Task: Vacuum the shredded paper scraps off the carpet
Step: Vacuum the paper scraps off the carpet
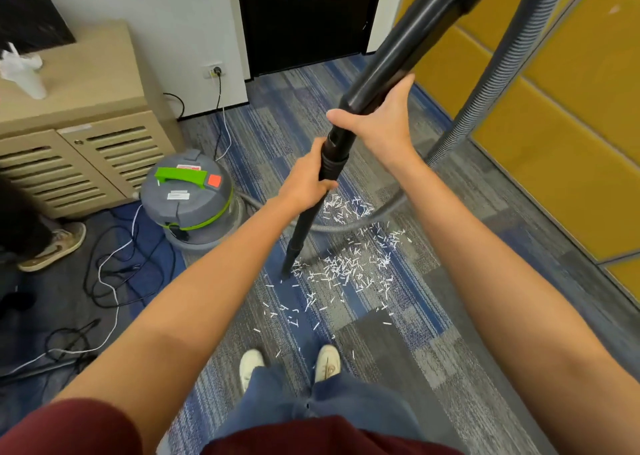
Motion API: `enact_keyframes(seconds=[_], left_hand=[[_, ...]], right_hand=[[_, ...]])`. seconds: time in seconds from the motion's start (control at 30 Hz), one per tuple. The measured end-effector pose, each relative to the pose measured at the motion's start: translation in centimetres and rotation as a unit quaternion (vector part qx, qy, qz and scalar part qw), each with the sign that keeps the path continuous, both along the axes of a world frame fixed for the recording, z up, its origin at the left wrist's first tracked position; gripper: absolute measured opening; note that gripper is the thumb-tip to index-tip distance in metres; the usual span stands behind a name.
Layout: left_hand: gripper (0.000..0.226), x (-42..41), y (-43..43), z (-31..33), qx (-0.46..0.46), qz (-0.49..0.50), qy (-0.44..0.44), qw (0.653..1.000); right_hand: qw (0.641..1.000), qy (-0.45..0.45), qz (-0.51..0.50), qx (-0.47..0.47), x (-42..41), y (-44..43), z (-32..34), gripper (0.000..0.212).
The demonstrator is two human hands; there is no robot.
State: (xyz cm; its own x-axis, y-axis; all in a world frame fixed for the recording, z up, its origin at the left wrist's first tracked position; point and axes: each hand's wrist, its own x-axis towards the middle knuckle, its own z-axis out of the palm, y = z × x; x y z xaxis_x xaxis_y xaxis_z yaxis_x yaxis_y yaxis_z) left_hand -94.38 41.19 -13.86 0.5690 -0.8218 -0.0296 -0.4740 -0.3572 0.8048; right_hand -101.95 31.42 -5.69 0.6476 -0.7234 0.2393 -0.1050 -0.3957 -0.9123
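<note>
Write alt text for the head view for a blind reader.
A left hand and right hand grip a black plastic vacuum wand, its nozzle at white shredded paper scraps on blue-grey striped carpet. A grey-and-green canister vacuum stands to its left.

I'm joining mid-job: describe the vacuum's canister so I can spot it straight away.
Start at the beige louvred cabinet along the left wall. On the carpet just off its right front corner, left of the wand, stands the canister, a round grey drum. Unlike the loose cables beside it, it has a bright green handle and a red patch on top.
</note>
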Motion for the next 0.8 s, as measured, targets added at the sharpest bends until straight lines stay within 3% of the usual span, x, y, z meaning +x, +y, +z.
enact_keyframes(seconds=[0.57, 0.8], left_hand=[[0.067, 3.4, 3.7, 1.1, -0.019, 0.011, -0.008, 1.0], [0.063, 4.1, 4.7, -0.1, 0.009, 0.033, -0.005, 0.999]], right_hand=[[0.998, -0.028, -0.016, -0.056, 4.4, 3.3, 1.1, 0.078], [0.999, -0.032, -0.014, -0.022, 4.9, 4.3, -1.0, 0.078]])
